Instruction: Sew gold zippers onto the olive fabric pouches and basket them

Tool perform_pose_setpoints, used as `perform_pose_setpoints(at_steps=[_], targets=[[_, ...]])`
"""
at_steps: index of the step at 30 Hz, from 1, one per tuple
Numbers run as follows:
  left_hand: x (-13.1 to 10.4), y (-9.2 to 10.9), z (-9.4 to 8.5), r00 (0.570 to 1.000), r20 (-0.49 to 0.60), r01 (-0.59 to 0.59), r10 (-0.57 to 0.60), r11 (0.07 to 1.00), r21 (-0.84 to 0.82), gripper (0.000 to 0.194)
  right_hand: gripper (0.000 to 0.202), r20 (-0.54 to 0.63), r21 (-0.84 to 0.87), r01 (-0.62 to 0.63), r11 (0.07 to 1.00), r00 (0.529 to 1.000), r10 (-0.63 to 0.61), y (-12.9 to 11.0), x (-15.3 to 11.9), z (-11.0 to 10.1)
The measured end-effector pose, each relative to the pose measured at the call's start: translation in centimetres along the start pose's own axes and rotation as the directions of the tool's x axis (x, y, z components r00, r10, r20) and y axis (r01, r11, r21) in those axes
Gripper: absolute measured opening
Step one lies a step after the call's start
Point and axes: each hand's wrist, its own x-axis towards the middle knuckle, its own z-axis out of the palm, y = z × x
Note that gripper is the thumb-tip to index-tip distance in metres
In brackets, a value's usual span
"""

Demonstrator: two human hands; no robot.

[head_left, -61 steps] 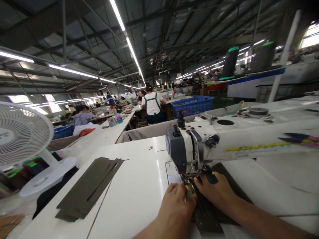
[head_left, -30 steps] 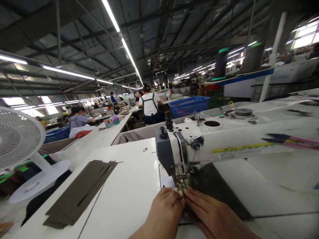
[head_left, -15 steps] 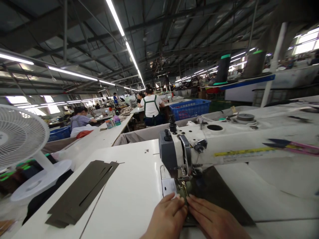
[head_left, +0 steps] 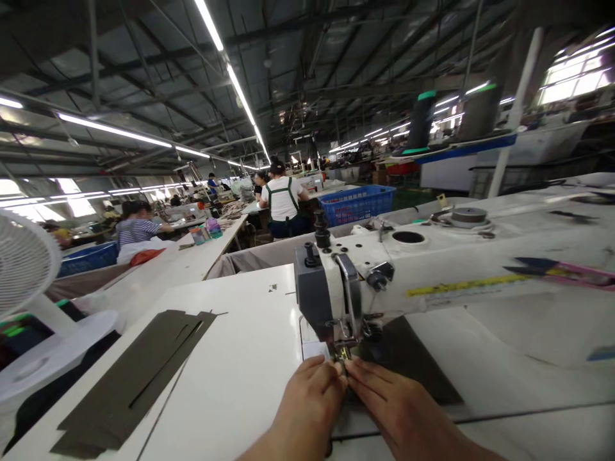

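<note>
A dark olive fabric piece lies under the head of a white and grey sewing machine. A narrow strip with a gold zipper runs under the presser foot. Just in front of the foot, my left hand pinches the strip's edge with its fingertips. My right hand lies against the strip's other side, fingers stretched out together and pressing on the fabric. The fingertips of both hands almost touch.
Olive cut pieces are stacked on the left of the white table. A white fan stands at the far left. Pink-handled scissors rest on the machine arm. Beyond are a blue crate and seated people.
The view has shifted slightly to the right. Both hands have moved a little closer to the presser foot, and less of the zipper shows between them and the foot.
</note>
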Motion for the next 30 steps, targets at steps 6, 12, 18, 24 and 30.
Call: perform_pose_setpoints(at_steps=[6,12,18,24,30], targets=[[-1.0,-0.3,-0.2,0.997,0.033,0.069,-0.07,0.997,0.039,0.016,0.034,0.051,-0.158,0.092,0.983,0.995,-0.085,0.3,-0.5,-0.2],[-2.3,-0.3,-0.2,0.996,0.064,0.054,-0.056,0.998,0.04,0.016,0.041,0.046,-0.283,0.204,0.937,0.979,-0.199,0.7,-0.8,-0.1],[-1.5,-1.1,0.7,0.995,0.088,0.037,-0.043,0.997,0.064,0.017,0.045,0.003,-0.175,0.118,0.978,0.993,-0.12,1.2,-0.5,0.3],[-1.0,-2.7,1.7,1.0,0.029,-0.006,0.005,0.999,0.052,0.021,0.04,-0.043,-0.04,-0.02,0.999,0.999,0.018,1.7,0.2,1.1],[-0.7,-2.9,1.7,0.998,0.026,0.06,-0.06,0.998,-0.02,0.018,0.034,0.068,0.126,-0.236,0.964,0.971,0.229,1.6,-0.5,2.4]])
